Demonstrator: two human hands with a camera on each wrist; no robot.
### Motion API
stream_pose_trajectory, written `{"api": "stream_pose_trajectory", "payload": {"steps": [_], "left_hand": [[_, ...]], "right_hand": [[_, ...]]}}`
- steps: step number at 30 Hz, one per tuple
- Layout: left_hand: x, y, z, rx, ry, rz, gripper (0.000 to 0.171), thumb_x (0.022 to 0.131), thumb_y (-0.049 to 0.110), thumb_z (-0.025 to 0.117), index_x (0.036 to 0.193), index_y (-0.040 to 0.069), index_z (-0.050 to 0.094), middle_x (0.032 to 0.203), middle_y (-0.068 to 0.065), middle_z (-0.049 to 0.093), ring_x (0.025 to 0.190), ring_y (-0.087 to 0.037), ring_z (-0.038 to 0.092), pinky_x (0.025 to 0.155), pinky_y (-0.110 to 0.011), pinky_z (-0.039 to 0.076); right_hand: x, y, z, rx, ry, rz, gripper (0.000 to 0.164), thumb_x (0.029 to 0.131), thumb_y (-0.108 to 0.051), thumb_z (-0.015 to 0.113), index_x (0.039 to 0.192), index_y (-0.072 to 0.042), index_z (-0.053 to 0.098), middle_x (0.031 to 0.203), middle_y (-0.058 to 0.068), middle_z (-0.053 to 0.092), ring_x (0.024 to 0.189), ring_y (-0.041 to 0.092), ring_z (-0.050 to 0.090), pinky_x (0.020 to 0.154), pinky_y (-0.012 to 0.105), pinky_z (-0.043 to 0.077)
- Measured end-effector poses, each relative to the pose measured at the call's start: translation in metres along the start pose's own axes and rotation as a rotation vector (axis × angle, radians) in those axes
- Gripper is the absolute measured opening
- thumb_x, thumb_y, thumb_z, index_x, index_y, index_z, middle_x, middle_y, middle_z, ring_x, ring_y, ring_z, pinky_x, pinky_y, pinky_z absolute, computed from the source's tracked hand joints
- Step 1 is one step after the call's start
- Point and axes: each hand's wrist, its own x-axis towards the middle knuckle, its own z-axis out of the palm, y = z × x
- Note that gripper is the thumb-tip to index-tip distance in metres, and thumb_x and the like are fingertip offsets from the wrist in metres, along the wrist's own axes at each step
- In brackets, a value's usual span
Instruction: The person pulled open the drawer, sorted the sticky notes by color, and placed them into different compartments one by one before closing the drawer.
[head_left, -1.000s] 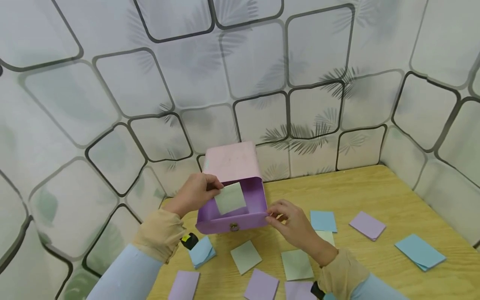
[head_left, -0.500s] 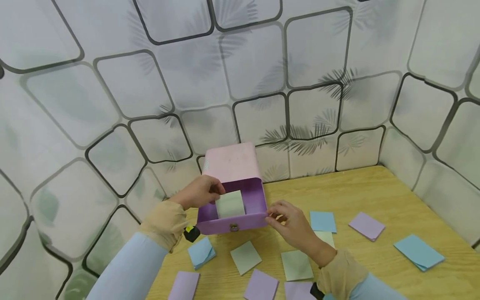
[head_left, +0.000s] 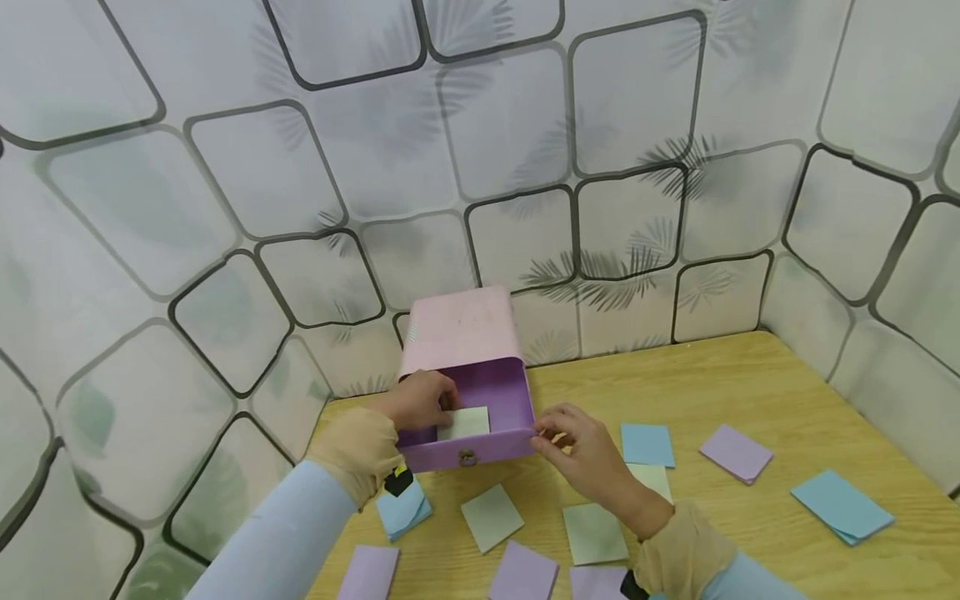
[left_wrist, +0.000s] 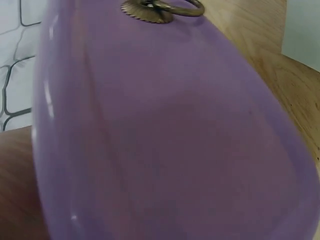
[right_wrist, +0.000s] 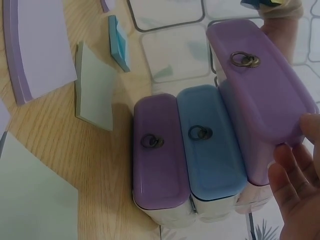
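Note:
My left hand [head_left: 422, 400] is down inside the open purple drawer [head_left: 442, 454], pinching the left edge of a pale green sticky note pad [head_left: 468, 422]. The drawer's front wall hides the pad's lower part. At the drawer's right front corner, my right hand [head_left: 581, 450] grips the rim; in the right wrist view its thumb is on the front and its fingers [right_wrist: 287, 192] curl at the edge. The left wrist view is mostly filled by the purple drawer front [left_wrist: 165, 115] with its brass ring pull [left_wrist: 175, 9].
The pink cabinet [head_left: 461, 321] stands against the patterned wall, with a blue drawer [right_wrist: 212, 155] and another purple drawer [right_wrist: 160, 170] shut below. Around it on the wooden table [head_left: 720, 375] lie green pads [head_left: 492, 518], purple pads [head_left: 735, 454] and blue pads [head_left: 843, 506].
My left hand has lowered the pale green pad from above the drawer down into it, moving slightly right. The right hand has stayed at the drawer corner.

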Motion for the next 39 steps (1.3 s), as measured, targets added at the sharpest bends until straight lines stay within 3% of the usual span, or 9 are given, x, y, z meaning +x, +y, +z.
{"api": "stream_pose_trajectory", "payload": {"steps": [9, 20, 27, 33, 39], "left_hand": [[-0.001, 0.01, 0.001, 0.005, -0.005, -0.009, 0.013, 0.076, 0.009, 0.078, 0.084, 0.012, 0.069, 0.076, 0.005, 0.063, 0.072, -0.01, 0.057, 0.069, -0.028, 0.05], [-0.002, 0.017, 0.006, -0.004, -0.007, -0.065, 0.011, 0.078, 0.008, 0.077, 0.087, 0.01, 0.07, 0.079, 0.003, 0.065, 0.074, -0.01, 0.059, 0.071, -0.03, 0.051], [-0.005, 0.017, 0.005, -0.014, -0.001, -0.045, 0.009, 0.08, 0.009, 0.076, 0.087, 0.01, 0.07, 0.078, 0.004, 0.064, 0.073, -0.01, 0.058, 0.07, -0.03, 0.051], [-0.02, 0.019, -0.009, -0.029, 0.114, -0.008, 0.005, 0.088, 0.014, 0.07, 0.087, 0.009, 0.069, 0.077, 0.003, 0.062, 0.07, -0.01, 0.056, 0.066, -0.029, 0.049], [-0.058, 0.022, -0.028, -0.179, 0.231, -0.049, 0.011, 0.094, 0.019, 0.064, 0.098, 0.01, 0.068, 0.086, 0.005, 0.064, 0.076, -0.009, 0.057, 0.07, -0.031, 0.05]], "right_hand": [[0.0, 0.0, 0.001, -0.008, 0.003, -0.014, 0.008, 0.088, -0.013, 0.071, 0.095, -0.016, 0.068, 0.1, -0.005, 0.061, 0.078, 0.007, 0.061, 0.06, 0.022, 0.054], [0.0, -0.002, 0.0, -0.004, 0.001, 0.004, 0.008, 0.088, -0.015, 0.072, 0.094, -0.017, 0.069, 0.099, -0.007, 0.061, 0.078, 0.006, 0.061, 0.06, 0.022, 0.054], [0.0, -0.001, 0.001, -0.005, 0.001, 0.003, 0.008, 0.088, -0.015, 0.072, 0.095, -0.018, 0.069, 0.1, -0.007, 0.061, 0.078, 0.006, 0.061, 0.059, 0.022, 0.054], [0.0, 0.0, 0.002, -0.005, 0.003, -0.021, 0.009, 0.088, -0.013, 0.071, 0.096, -0.016, 0.069, 0.1, -0.005, 0.062, 0.077, 0.007, 0.061, 0.059, 0.022, 0.054], [-0.001, 0.001, 0.001, 0.001, 0.008, -0.016, 0.011, 0.087, -0.012, 0.072, 0.096, -0.016, 0.069, 0.101, -0.007, 0.062, 0.078, 0.006, 0.061, 0.059, 0.022, 0.054]]}}
